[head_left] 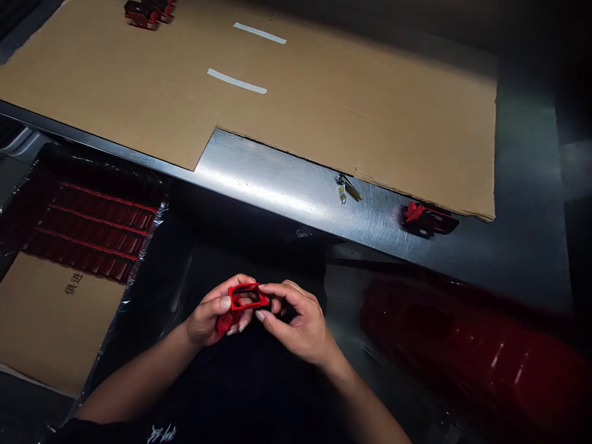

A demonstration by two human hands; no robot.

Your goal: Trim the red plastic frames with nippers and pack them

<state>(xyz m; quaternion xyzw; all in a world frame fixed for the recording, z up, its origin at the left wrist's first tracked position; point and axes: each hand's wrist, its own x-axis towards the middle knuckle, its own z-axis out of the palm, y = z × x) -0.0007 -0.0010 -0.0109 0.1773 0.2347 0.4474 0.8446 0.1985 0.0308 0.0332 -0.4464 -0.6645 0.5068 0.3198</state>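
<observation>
Red plastic rectangular frame (247,304), held in both hands.
Left hand (206,317) and right hand (296,324) clamp it from either side, close together, above a dark shirt (259,388), short of the brushed-steel worktop (277,185).

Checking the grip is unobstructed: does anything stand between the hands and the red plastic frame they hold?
Nothing visible does. The red plastic frame sits directly in the left hand and right hand, touched by fingers from both sides, with no other object between them.
</observation>
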